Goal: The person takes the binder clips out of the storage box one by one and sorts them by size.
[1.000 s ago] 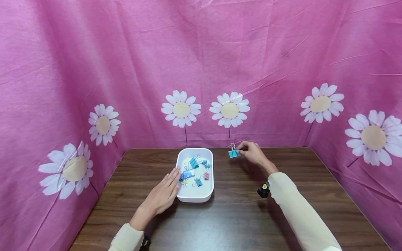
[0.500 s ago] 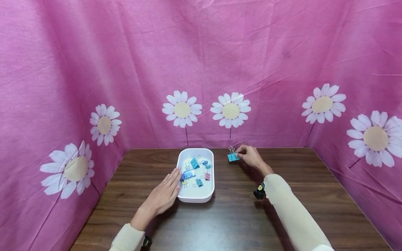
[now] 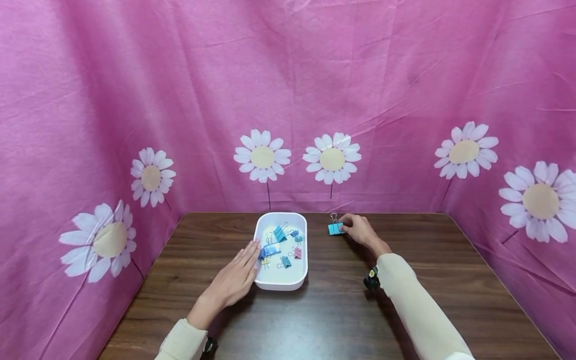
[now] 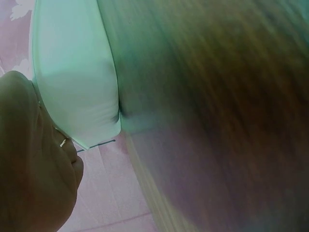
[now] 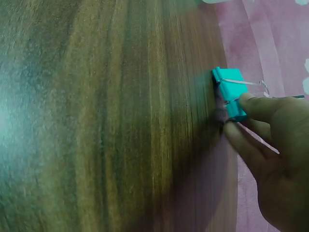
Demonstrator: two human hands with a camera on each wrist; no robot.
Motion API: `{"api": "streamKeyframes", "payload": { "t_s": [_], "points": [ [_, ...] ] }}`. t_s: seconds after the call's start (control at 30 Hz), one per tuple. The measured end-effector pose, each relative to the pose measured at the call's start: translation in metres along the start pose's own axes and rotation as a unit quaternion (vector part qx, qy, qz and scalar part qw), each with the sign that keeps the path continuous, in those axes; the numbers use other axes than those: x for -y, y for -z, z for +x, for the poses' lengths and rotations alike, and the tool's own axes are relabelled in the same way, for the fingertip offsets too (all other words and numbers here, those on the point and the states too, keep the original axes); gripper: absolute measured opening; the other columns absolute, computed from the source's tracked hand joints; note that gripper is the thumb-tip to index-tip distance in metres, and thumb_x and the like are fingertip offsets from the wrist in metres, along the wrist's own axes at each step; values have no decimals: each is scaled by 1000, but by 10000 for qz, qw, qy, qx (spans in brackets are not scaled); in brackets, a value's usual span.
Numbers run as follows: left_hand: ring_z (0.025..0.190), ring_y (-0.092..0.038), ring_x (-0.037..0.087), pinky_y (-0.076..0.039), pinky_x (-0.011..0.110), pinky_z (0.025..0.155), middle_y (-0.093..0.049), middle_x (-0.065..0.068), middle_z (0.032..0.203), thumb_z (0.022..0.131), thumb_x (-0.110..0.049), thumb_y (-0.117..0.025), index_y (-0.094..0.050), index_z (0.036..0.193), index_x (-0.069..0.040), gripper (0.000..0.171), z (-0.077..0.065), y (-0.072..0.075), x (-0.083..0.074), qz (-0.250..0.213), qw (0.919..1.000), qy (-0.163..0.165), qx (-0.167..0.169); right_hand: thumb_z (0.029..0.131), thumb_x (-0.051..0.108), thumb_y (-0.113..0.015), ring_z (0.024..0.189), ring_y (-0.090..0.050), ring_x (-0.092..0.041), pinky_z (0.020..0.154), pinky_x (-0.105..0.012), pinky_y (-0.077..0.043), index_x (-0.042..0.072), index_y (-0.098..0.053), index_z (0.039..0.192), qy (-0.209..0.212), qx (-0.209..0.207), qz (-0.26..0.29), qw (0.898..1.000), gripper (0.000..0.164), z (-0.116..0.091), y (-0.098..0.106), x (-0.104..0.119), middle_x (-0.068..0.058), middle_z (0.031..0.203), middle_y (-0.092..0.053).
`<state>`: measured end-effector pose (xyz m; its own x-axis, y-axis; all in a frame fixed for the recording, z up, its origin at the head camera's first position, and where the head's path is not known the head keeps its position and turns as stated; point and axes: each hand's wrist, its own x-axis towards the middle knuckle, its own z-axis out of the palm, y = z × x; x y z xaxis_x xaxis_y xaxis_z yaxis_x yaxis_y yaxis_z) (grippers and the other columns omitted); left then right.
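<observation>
Right hand (image 3: 360,231) has the clip (image 3: 334,229) pinched by one end near the far edge of the counter (image 3: 315,315); probably light, stiff, slickish, so that end beats the wire (image 5: 241,82).

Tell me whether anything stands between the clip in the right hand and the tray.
Nothing visible: the right hand pinches the clip, and only table shows between clip and tray, whose raised wall faces it.

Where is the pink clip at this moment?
In the head view, the pink clip lies inside the white tray, near its right wall, beside a teal clip.
</observation>
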<state>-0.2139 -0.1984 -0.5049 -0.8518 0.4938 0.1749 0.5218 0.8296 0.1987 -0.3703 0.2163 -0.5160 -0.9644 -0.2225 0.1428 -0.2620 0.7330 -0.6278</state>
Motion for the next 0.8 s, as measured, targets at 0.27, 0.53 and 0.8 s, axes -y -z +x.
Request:
{"api": "streamKeyframes", "payload": {
  "t_s": [0.27,0.53,0.8],
  "points": [
    [164,-27,33,-29,50,133,-24,16,177,115,-22,-43,-33,165,2,57,0,1,-2,16,10000,-14,-36,101,12,-71,118,-70,-41,103,-57,-58,1,-75,121,-68,-11,-227,9997,23,-4,0,-2,-20,122,-76],
    [164,-26,32,-30,51,133,-23,16,177,115,-23,-42,-32,165,2,57,-1,1,-2,-12,10000,12,-36,101,8,-71,108,-71,-37,95,-55,-59,1,-76,115,-183,-28,-421,9989,17,-5,-3,-3,-20,114,-77],
    [165,-24,31,-28,49,134,-21,15,178,115,-23,-42,-30,166,1,58,0,1,-1,-8,10000,37,26,102,9,-70,108,-71,-37,96,-55,-59,1,-76,116,-234,-7,-424,9988,17,-4,-4,-3,-20,114,-77]
  ]
}}
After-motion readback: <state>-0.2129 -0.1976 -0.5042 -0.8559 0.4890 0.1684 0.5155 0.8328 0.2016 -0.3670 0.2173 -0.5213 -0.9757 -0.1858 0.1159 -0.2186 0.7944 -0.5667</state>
